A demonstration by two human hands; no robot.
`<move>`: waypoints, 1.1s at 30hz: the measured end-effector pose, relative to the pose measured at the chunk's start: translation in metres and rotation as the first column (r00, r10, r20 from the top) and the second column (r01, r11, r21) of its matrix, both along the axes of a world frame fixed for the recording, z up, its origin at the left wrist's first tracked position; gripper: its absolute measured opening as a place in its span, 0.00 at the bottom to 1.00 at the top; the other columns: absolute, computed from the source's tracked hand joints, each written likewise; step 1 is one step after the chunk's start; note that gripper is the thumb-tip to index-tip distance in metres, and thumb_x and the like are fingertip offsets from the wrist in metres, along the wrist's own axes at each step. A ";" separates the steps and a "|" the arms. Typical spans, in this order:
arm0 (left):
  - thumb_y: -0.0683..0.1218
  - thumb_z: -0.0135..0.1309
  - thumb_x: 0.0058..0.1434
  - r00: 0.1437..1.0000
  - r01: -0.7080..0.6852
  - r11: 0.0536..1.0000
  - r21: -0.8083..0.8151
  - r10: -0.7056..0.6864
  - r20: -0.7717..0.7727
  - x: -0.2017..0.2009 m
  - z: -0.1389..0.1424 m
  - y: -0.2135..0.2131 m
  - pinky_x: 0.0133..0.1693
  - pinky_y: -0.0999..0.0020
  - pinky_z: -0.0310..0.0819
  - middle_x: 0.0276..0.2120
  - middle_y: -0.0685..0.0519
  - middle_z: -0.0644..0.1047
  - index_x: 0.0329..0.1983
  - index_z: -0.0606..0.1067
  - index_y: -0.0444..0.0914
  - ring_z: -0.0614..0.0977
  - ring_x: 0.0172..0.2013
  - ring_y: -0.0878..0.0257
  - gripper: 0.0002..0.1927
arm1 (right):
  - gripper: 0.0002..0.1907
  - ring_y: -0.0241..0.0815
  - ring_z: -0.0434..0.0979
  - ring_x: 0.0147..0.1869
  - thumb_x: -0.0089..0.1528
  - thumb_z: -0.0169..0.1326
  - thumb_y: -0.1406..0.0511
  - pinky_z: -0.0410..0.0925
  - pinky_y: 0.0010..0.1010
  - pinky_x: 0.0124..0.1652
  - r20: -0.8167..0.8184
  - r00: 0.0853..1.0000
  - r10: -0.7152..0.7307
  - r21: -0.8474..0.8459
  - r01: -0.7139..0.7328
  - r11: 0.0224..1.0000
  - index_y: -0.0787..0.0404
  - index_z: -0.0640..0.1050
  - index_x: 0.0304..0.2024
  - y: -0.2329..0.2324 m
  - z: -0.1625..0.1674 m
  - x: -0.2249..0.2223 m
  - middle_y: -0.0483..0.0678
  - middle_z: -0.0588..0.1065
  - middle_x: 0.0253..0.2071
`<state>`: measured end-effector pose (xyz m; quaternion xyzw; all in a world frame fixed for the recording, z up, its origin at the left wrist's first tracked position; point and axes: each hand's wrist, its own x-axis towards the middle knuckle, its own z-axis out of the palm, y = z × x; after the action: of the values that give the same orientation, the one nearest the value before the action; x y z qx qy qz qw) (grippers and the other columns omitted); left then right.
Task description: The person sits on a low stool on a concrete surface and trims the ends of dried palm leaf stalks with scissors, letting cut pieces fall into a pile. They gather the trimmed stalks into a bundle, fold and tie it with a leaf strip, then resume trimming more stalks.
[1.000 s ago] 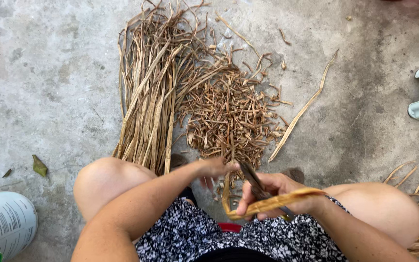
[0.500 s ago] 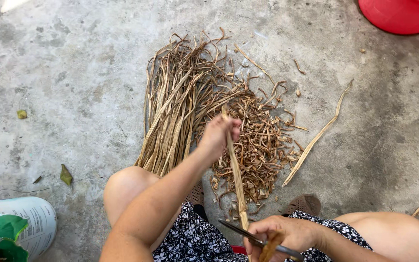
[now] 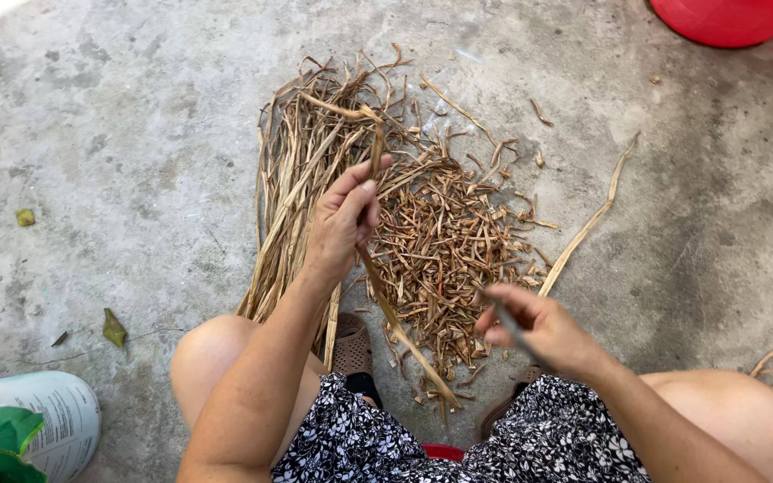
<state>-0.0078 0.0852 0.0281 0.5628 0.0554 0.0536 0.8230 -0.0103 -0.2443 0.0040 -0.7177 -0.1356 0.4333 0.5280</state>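
Seated over a concrete floor (image 3: pixel 118 134), the left hand (image 3: pixel 342 219) pinches a long dried strip (image 3: pixel 395 322) raised clear of the heap (image 3: pixel 445 250); the right hand (image 3: pixel 539 326) grips a slim dark blade (image 3: pixel 513 329), blurred.

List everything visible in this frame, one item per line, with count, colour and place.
Long dried strips: a bundle, tan, on the concrete floor, upper centre.
Short cut pieces: a heap, brown, right of the bundle.
Loose strip: one, tan, lying right of the heap.
Tub: one, red, top right corner, partly out of frame.
Leaves: a few, green-yellow, scattered at left.
Sack: one, white with green, bottom left.
Sandal: one, brown, between the knees.
Left hand: raised, holding one long strip.
Right hand: holds a thin dark tool, blurred.
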 end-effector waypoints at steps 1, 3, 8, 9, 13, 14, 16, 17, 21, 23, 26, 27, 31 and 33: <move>0.44 0.44 0.74 0.999 0.039 0.997 0.061 -0.039 0.008 -0.004 0.004 -0.001 0.17 0.79 0.53 0.19 0.61 0.70 0.65 0.73 0.39 0.63 0.16 0.76 0.18 | 0.27 0.44 0.81 0.49 0.56 0.63 0.60 0.76 0.39 0.52 -0.033 0.993 -0.111 -0.003 0.111 0.994 0.54 0.76 0.58 -0.002 0.002 0.010 0.49 0.80 0.44; 0.43 0.45 0.74 0.990 0.141 0.987 0.071 -0.142 0.007 -0.013 0.010 -0.004 0.19 0.80 0.53 0.19 0.62 0.69 0.65 0.73 0.38 0.63 0.17 0.76 0.18 | 0.33 0.42 0.80 0.51 0.54 0.61 0.53 0.75 0.39 0.47 0.006 0.994 -0.110 0.024 0.110 0.994 0.53 0.74 0.60 -0.005 0.006 0.025 0.47 0.80 0.47; 0.43 0.46 0.72 0.918 0.393 0.917 0.068 -0.386 -0.092 -0.031 0.021 -0.009 0.22 0.80 0.55 0.19 0.64 0.68 0.62 0.76 0.38 0.65 0.19 0.76 0.18 | 0.44 0.41 0.79 0.55 0.50 0.63 0.44 0.73 0.35 0.55 -0.061 0.998 0.014 0.183 -0.002 0.983 0.56 0.71 0.63 -0.001 0.017 0.028 0.48 0.79 0.53; 0.43 0.47 0.72 0.900 0.430 0.898 0.093 -0.418 -0.121 -0.034 0.022 -0.010 0.23 0.80 0.55 0.20 0.64 0.68 0.62 0.77 0.37 0.65 0.20 0.76 0.18 | 0.44 0.40 0.77 0.57 0.51 0.63 0.45 0.71 0.34 0.55 -0.082 0.996 0.026 0.252 -0.004 0.968 0.57 0.70 0.64 0.000 0.020 0.026 0.47 0.78 0.55; 0.43 0.49 0.70 0.861 0.497 0.849 0.178 -0.458 -0.222 -0.038 0.023 -0.010 0.26 0.79 0.61 0.20 0.64 0.68 0.60 0.79 0.37 0.67 0.22 0.76 0.18 | 0.39 0.38 0.75 0.58 0.58 0.64 0.51 0.69 0.32 0.60 0.037 0.995 -0.093 0.411 0.070 0.909 0.60 0.68 0.66 0.004 0.025 0.027 0.48 0.76 0.57; 0.43 0.49 0.70 0.863 0.491 0.848 0.200 -0.441 -0.248 -0.037 0.022 -0.010 0.26 0.79 0.62 0.20 0.64 0.69 0.60 0.78 0.37 0.67 0.22 0.76 0.18 | 0.38 0.37 0.74 0.56 0.58 0.65 0.53 0.70 0.31 0.58 0.060 0.993 -0.106 0.410 0.073 0.909 0.60 0.68 0.66 0.004 0.026 0.028 0.48 0.76 0.57; 0.43 0.50 0.68 0.868 0.474 0.844 0.250 -0.401 -0.294 -0.037 0.021 -0.010 0.26 0.79 0.66 0.20 0.64 0.69 0.60 0.78 0.38 0.68 0.22 0.76 0.18 | 0.36 0.34 0.73 0.52 0.58 0.65 0.59 0.71 0.29 0.55 0.113 0.985 -0.130 0.410 0.073 0.909 0.60 0.69 0.66 0.005 0.027 0.030 0.47 0.77 0.56; 0.43 0.50 0.68 0.865 0.481 0.834 0.269 -0.403 -0.297 -0.037 0.021 -0.010 0.26 0.79 0.65 0.19 0.64 0.69 0.59 0.78 0.39 0.68 0.22 0.76 0.17 | 0.36 0.33 0.73 0.51 0.57 0.66 0.61 0.71 0.27 0.55 0.146 0.979 -0.140 0.388 0.073 0.919 0.60 0.69 0.66 0.004 0.027 0.030 0.46 0.77 0.56; 0.44 0.49 0.68 0.852 0.507 0.793 0.337 -0.402 -0.335 -0.039 0.020 -0.009 0.24 0.79 0.63 0.18 0.64 0.68 0.58 0.79 0.40 0.68 0.21 0.76 0.17 | 0.37 0.29 0.72 0.46 0.55 0.68 0.64 0.70 0.22 0.49 0.239 0.954 -0.182 0.315 0.101 0.944 0.60 0.70 0.65 0.005 0.026 0.026 0.43 0.76 0.51; 0.44 0.49 0.69 0.850 0.512 0.783 0.353 -0.402 -0.341 -0.039 0.020 -0.008 0.24 0.79 0.63 0.18 0.64 0.68 0.58 0.79 0.40 0.68 0.21 0.77 0.17 | 0.36 0.28 0.72 0.45 0.55 0.68 0.65 0.70 0.21 0.48 0.262 0.945 -0.194 0.301 0.112 0.947 0.60 0.71 0.64 0.006 0.026 0.024 0.42 0.75 0.47; 0.44 0.50 0.69 0.856 0.507 0.780 0.367 -0.402 -0.326 -0.038 0.021 -0.008 0.25 0.79 0.61 0.19 0.64 0.69 0.57 0.80 0.39 0.68 0.21 0.77 0.16 | 0.33 0.28 0.72 0.44 0.55 0.69 0.64 0.69 0.21 0.47 0.288 0.936 -0.202 0.249 0.130 0.960 0.60 0.73 0.62 0.005 0.027 0.024 0.41 0.73 0.40; 0.44 0.50 0.69 0.859 0.501 0.777 0.380 -0.395 -0.325 -0.037 0.022 -0.008 0.25 0.79 0.61 0.19 0.64 0.69 0.57 0.80 0.39 0.68 0.21 0.77 0.16 | 0.33 0.28 0.71 0.41 0.54 0.70 0.64 0.69 0.21 0.43 0.299 0.932 -0.207 0.198 0.151 0.968 0.60 0.74 0.61 0.005 0.027 0.024 0.41 0.72 0.38; 0.43 0.48 0.69 0.850 0.515 0.800 0.309 -0.427 -0.309 -0.038 0.025 -0.004 0.24 0.79 0.60 0.18 0.64 0.69 0.56 0.80 0.40 0.67 0.20 0.76 0.16 | 0.33 0.27 0.71 0.39 0.54 0.71 0.61 0.68 0.21 0.40 0.313 0.916 -0.251 0.210 0.191 0.959 0.57 0.75 0.60 0.005 0.031 0.024 0.40 0.72 0.35; 0.43 0.48 0.69 0.850 0.514 0.786 0.345 -0.411 -0.330 -0.038 0.026 -0.002 0.24 0.79 0.60 0.18 0.63 0.68 0.55 0.81 0.40 0.67 0.20 0.77 0.16 | 0.35 0.27 0.73 0.44 0.53 0.71 0.60 0.70 0.21 0.45 0.447 0.855 -0.262 0.200 0.191 0.961 0.58 0.73 0.60 0.007 0.032 0.024 0.38 0.74 0.42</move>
<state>-0.0460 0.0830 0.0546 0.7247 -0.0002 -0.2080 0.6569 0.0142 -0.2377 0.0364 -0.7709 -0.2055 0.1699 0.5785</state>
